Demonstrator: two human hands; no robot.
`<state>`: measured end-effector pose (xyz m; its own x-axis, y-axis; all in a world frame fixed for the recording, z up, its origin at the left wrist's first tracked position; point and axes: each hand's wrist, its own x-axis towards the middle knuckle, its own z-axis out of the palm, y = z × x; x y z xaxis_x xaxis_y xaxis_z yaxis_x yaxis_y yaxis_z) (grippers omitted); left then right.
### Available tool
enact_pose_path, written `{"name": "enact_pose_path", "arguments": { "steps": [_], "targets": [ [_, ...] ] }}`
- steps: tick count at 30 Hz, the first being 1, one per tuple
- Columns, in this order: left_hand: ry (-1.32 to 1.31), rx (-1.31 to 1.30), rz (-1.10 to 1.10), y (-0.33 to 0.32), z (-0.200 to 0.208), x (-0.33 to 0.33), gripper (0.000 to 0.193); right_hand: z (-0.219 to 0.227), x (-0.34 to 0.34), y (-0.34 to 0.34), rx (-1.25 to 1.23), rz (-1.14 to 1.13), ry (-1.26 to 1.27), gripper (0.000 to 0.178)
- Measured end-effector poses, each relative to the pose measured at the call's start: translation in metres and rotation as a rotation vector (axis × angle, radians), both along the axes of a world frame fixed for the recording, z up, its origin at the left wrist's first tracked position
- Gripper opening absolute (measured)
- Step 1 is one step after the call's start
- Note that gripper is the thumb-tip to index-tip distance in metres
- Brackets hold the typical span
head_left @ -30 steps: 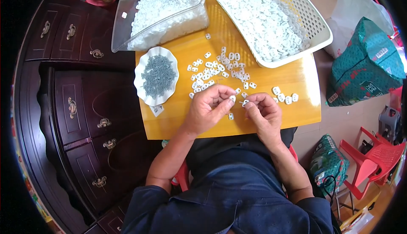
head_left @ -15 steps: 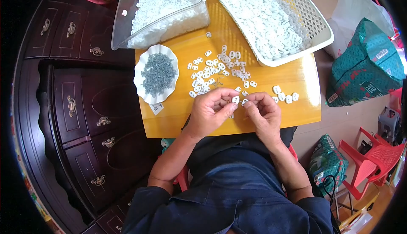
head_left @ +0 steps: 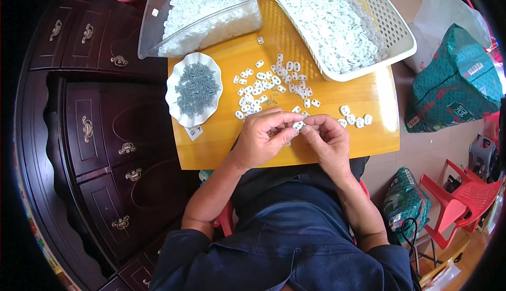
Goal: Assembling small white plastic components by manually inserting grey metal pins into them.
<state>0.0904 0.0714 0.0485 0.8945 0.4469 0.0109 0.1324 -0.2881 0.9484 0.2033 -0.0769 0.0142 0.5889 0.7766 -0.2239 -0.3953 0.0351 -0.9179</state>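
Close to the table's near edge, my two hands meet fingertip to fingertip. My left hand (head_left: 266,137) pinches a small white oval plastic piece (head_left: 298,125) with dark holes between thumb and forefinger. The thumb and forefinger of my right hand (head_left: 329,141) close on the same spot from the right; what else they hold is hidden. Loose white plastic pieces (head_left: 258,86) lie scattered beyond my left hand, with a few small metal screws (head_left: 271,100) among them. Several similar pieces (head_left: 360,122) lie grouped just right of my right hand.
A scalloped white dish (head_left: 172,104) of grey screws (head_left: 196,88) stands at left on the wooden table (head_left: 211,148). Behind are a clear bin (head_left: 149,35) and a cream basket (head_left: 396,54), both heaped with white pieces. Dark drawers (head_left: 103,112) flank the left; green bags (head_left: 453,85) stand right.
My hands have come closer together, and the gap between the pieces at their fingertips has closed. The white piece in my left hand has shifted slightly right and tilted.
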Motion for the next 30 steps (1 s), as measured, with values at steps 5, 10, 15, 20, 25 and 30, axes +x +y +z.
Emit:
{"name": "enact_pose_path", "arguments": {
  "steps": [5,10,15,20,25,30],
  "targets": [
    [0.015,0.106,-0.107,0.007,0.007,0.004,0.027,-0.002,0.007,-0.002,0.042,0.100,0.160,0.013],
    [0.006,0.170,-0.116,-0.001,0.015,0.014,0.037,-0.002,0.010,-0.002,0.077,0.106,0.232,0.014],
    [-0.042,0.515,-0.061,-0.011,0.014,0.021,0.047,0.002,0.009,-0.002,0.079,0.056,0.281,0.014],
    [-0.067,0.680,-0.045,-0.012,0.007,0.020,0.039,-0.002,0.010,-0.003,0.077,0.047,0.248,0.015],
    [-0.055,0.638,-0.048,-0.012,0.009,0.019,0.036,-0.004,0.013,-0.005,0.057,0.083,0.237,0.021],
    [-0.030,0.612,-0.052,-0.012,0.010,0.018,0.036,-0.003,0.013,-0.004,0.031,0.131,0.224,0.025]
  ]
}}
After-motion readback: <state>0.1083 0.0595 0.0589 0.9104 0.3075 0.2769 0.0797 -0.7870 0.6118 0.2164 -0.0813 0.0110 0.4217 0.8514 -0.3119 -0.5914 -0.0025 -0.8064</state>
